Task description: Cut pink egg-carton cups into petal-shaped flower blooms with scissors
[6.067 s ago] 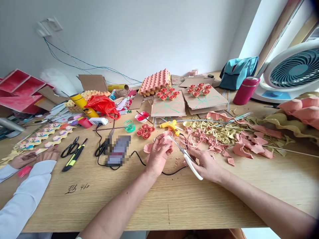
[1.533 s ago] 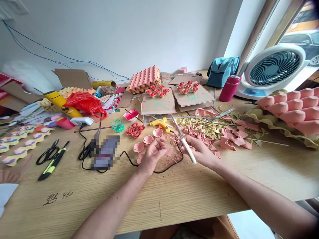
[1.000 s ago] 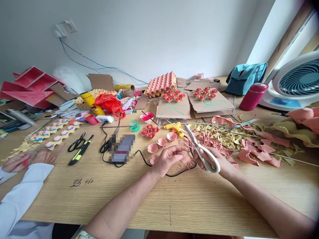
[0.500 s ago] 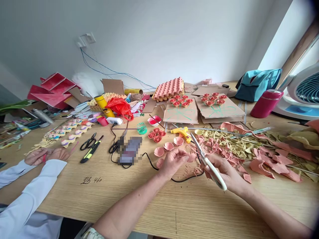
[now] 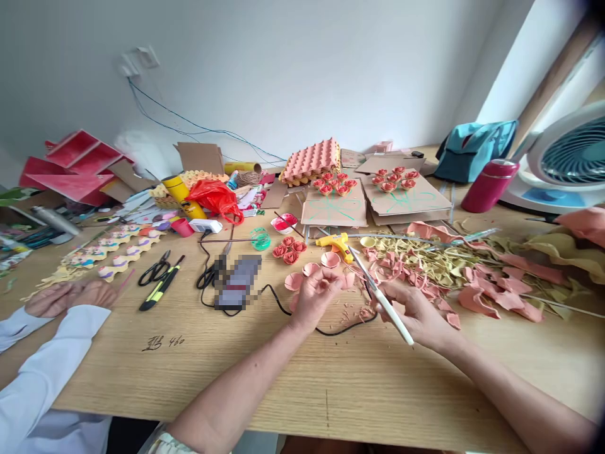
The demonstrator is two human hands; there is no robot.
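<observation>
My left hand (image 5: 316, 295) pinches a small pink piece of egg carton (image 5: 348, 280) between thumb and fingers. Around the handles of a pair of white-handled scissors (image 5: 393, 315) my right hand (image 5: 416, 310) is closed; their blades point up and away, just right of the pink piece. Behind my left hand sit pink petal-edged cups (image 5: 331, 259), one partly hidden by the hand. Beyond them lies a cluster of red carton roses (image 5: 289, 250), beside a yellow glue gun (image 5: 334, 242). Small pink snippets (image 5: 350, 313) are scattered under my hands.
Pink and yellow carton scraps (image 5: 439, 265) pile up at right. Cardboard sheets (image 5: 333, 211) with roses stand behind. At left are black scissors (image 5: 155, 270), a utility knife (image 5: 162, 287) and a co-worker's hands (image 5: 92, 295). A black cord (image 5: 274, 296) runs across the table. A fan (image 5: 567, 164) stands far right.
The camera view has swung about. My left hand keeps hold of a pink piece, and the scissors have turned in my right hand. Pink cups beside my left hand show more than at the start.
</observation>
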